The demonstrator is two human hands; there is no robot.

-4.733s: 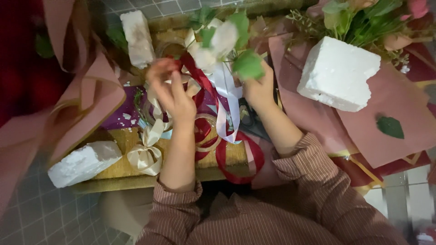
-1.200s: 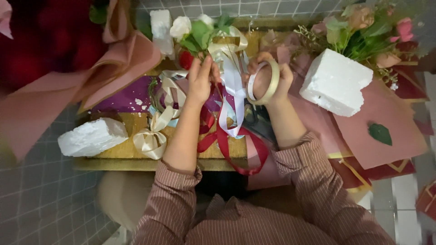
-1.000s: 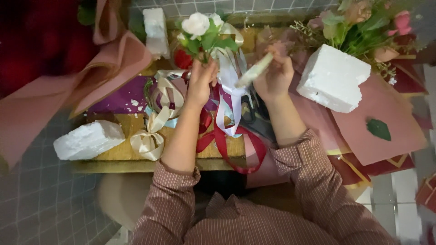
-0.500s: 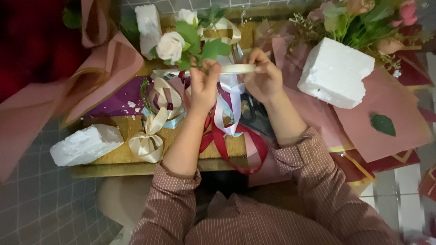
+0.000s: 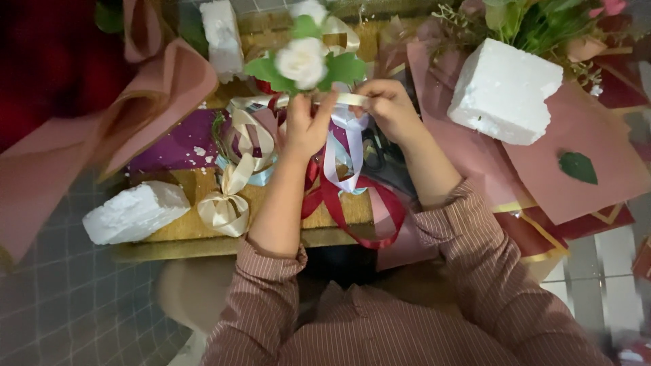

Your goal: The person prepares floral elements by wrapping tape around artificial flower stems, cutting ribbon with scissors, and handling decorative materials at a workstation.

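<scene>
The left hand [image 5: 306,125] is pinched on the stem under a white flower [image 5: 300,62] with green leaves. The right hand [image 5: 385,108] is pinched on a cream ribbon [image 5: 347,99] pulled flat between both hands, above the far middle of the table [image 5: 203,240]. The ribbon may slip from the fingertips, because the grip is only at the tips and the band looks smooth. The hanging pale ribbon [image 5: 337,159] and red ribbon [image 5: 359,210] below may tangle with it. The foam block [image 5: 505,91] lies well apart, at the right.
</scene>
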